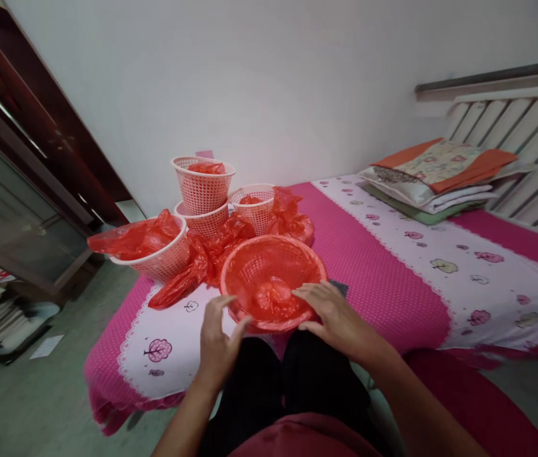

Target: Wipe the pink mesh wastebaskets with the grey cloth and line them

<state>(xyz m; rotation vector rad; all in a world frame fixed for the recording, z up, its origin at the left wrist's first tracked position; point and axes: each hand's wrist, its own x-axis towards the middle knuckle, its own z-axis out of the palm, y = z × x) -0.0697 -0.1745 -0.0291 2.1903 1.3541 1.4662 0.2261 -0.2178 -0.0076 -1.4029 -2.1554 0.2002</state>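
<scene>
A round basket [273, 270] lined with a thin red plastic bag [278, 298] stands in front of me at the bed's near edge. The bag covers its rim and lies crumpled at the bottom. At the left front of the rim is my left hand [216, 343], thumb and fingers spread apart. My right hand [335, 317] rests over the right front of the rim, its fingers stretched toward the inside and its thumb lower, near the front. Both hands look open, though whether the left one touches the rim is unclear.
Behind it stand pale pink mesh baskets with red bags: one at left [159, 260], a stacked pair [204, 190] and another [254, 212]. Loose red bags [230, 238] lie between. Folded bedding [444, 171] sits on the bed [368, 254] at right, beside a slatted headboard [526, 146].
</scene>
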